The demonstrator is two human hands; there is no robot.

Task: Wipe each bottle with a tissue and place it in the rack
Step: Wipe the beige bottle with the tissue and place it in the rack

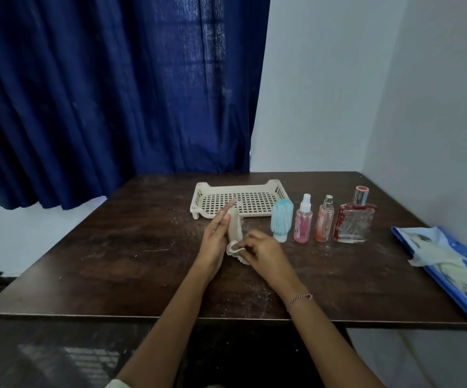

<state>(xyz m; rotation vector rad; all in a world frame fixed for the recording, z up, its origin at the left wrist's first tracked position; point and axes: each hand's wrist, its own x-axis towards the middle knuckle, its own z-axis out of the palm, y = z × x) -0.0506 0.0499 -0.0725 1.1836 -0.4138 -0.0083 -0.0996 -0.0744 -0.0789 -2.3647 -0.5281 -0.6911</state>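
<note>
Dusty dark desk [114,247]: left hand [215,233] grips a beige bottle [233,224] upright, and right hand [264,254] pinches a tissue [235,249] against its base. Beyond, a row of bottles [324,219], two holding pink liquid. Farthest, the rack [279,191].

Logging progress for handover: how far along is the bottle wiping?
Nothing is racked: the rack holds no bottles. In hand: the left hand holds a beige bottle while the right hand presses a tissue to it. Left: four bottles stand beside the rack.
</note>
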